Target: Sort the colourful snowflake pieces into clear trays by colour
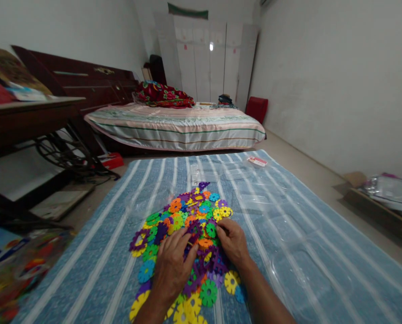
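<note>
A heap of colourful plastic snowflake building discs (204,209), notched around their rims, is spread over the striped cloth. My left hand (174,261) rests on the near left part of it, fingers stretched out and thumb apart, its fingertips beside a purple toothed piece (194,229). At the right side of the heap, my right hand (234,243) has its thumb and curled fingers closed at the edge of a green disc (211,230). Purple toothed pieces (217,261) lie between the two hands. Closer to me are another green disc (208,293) and a yellow disc (232,282).
Clear plastic containers (298,265) lie on the blue striped cloth (96,256) to the right. A red and white card (257,161) is near its far right corner. Beyond stands a bed (177,126); a sewing-machine table (35,108) is at left, a box (383,207) at right.
</note>
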`<move>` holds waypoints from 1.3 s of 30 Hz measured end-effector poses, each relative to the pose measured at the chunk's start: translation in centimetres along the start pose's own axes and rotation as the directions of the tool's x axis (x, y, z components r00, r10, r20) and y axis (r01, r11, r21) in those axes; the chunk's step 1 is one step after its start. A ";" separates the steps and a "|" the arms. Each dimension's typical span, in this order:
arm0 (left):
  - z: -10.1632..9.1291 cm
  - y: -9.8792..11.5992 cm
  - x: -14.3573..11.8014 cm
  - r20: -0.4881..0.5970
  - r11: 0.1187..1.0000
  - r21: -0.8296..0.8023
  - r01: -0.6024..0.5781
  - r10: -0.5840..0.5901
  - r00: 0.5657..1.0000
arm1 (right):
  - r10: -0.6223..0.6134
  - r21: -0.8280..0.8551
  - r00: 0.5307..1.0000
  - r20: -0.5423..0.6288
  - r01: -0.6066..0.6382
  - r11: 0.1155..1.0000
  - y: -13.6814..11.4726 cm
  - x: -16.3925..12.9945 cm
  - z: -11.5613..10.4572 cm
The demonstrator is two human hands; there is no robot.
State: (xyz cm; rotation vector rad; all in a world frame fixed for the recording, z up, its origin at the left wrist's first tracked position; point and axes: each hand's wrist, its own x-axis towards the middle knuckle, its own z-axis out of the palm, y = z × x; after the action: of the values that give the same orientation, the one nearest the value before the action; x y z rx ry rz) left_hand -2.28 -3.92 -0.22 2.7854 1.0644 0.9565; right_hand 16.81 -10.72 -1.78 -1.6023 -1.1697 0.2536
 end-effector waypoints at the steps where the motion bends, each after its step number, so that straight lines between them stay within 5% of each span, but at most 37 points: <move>1: 0.0 0.0 0.0 -0.013 1.000 -0.001 -0.007 0.007 1.000 | 0.000 0.000 1.000 -0.004 0.000 1.000 0.0 0.0 0.0; 15: -0.2 0.2 0.3 -0.106 0.996 0.066 -0.064 0.070 0.992 | 0.002 0.002 1.000 -0.012 -0.002 1.000 -0.2 0.1 0.0; 25: -1.4 0.6 1.3 -0.076 1.000 -0.009 0.005 -0.005 0.997 | 0.012 -0.021 1.000 -0.023 -0.012 1.000 0.3 0.4 0.4; 32: -2.3 4.8 5.9 -0.188 0.984 -0.115 -0.137 0.114 0.976 | 0.008 -0.039 0.999 -0.047 -0.009 0.999 0.0 0.5 0.6; 39: 3.2 10.4 12.4 0.065 0.923 -0.219 -0.315 0.336 0.940 | 0.071 -0.057 0.991 -0.111 -0.078 0.995 0.3 0.4 1.3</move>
State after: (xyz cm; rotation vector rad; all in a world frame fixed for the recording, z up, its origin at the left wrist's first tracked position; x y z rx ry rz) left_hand 12.93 -3.76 6.17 2.8476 0.4626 0.8756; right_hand 16.31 -9.57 -2.32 -1.6942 -1.0438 0.1777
